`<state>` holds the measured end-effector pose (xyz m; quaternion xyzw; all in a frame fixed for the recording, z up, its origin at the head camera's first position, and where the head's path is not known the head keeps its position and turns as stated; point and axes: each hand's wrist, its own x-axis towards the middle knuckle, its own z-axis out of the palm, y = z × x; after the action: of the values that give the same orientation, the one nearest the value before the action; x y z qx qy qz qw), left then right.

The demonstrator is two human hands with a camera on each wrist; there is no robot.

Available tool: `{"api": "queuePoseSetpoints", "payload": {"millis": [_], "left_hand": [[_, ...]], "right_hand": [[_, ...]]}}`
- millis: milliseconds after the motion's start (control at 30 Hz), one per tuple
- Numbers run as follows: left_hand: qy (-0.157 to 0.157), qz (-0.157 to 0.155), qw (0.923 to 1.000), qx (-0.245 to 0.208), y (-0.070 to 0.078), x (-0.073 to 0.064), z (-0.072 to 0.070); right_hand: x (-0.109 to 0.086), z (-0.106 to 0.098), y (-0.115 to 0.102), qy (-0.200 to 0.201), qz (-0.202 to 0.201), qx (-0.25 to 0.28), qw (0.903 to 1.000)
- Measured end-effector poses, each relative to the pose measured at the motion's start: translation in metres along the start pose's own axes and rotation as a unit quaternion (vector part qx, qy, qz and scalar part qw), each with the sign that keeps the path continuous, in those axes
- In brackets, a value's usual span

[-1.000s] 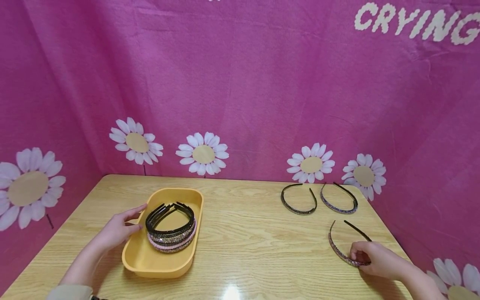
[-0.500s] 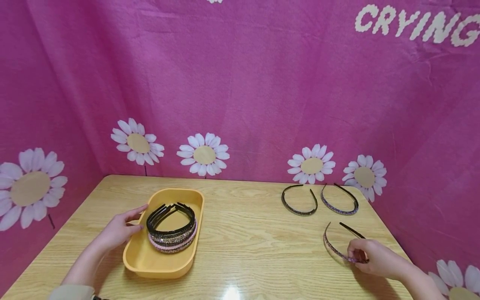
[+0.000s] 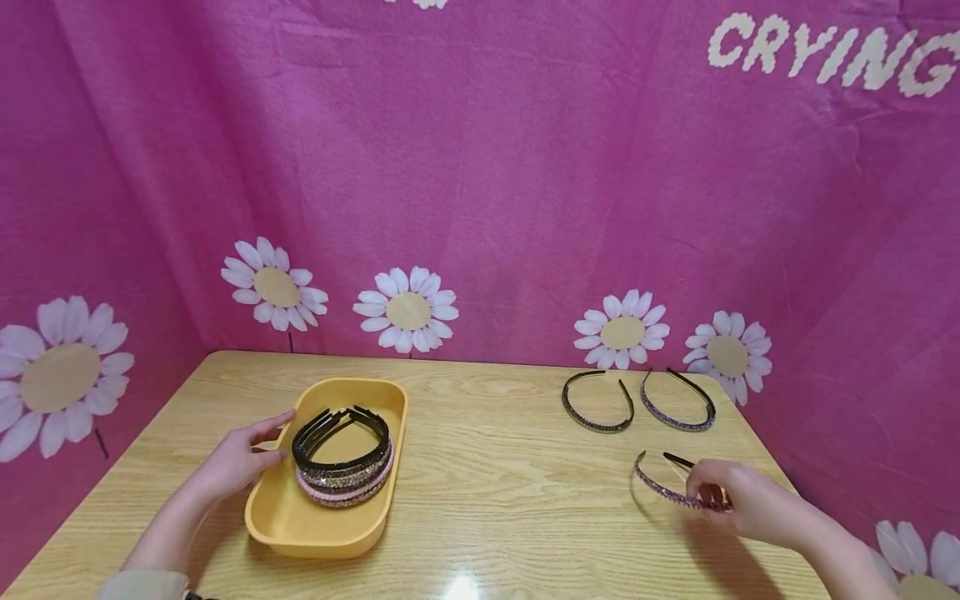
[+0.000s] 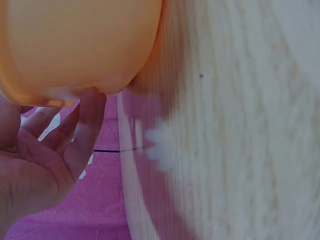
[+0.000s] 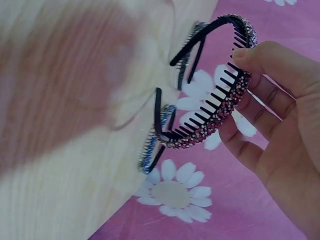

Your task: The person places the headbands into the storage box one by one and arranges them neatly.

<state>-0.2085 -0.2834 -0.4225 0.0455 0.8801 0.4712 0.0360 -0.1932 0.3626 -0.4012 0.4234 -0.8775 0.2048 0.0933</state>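
Pink cloth (image 3: 480, 183) behind wooden table (image 3: 517, 500), headband (image 5: 217, 119) in right hand (image 3: 742, 502)

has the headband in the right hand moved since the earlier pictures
Yes: in the head view, the held headband has shifted left, toward the unmoved yellow tray.

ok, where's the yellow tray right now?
In the head view, the yellow tray sits on the left part of the wooden table, left grip touching its left side, a stack of headbands inside.
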Motion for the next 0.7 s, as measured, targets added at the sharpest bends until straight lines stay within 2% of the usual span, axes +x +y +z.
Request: {"api": "queuePoseSetpoints", "payload": {"millis": [233,533,700], "left_hand": [[0.002,0.007,1.0000,0.004,-0.001,-0.001,0.001],[0.002,0.000,1.0000,-0.005,-0.002,0.001,0.000],[0.002,0.009,0.9999,-0.004,-0.003,0.002,0.000]], "right_hand": [[0.015,-0.007,-0.008,0.005,-0.020,-0.010,0.9997],[0.038,-0.016,-0.022,0.004,-0.037,-0.021,0.9991],[0.050,-0.020,-0.028,-0.001,-0.048,-0.030,0.9984]]}}
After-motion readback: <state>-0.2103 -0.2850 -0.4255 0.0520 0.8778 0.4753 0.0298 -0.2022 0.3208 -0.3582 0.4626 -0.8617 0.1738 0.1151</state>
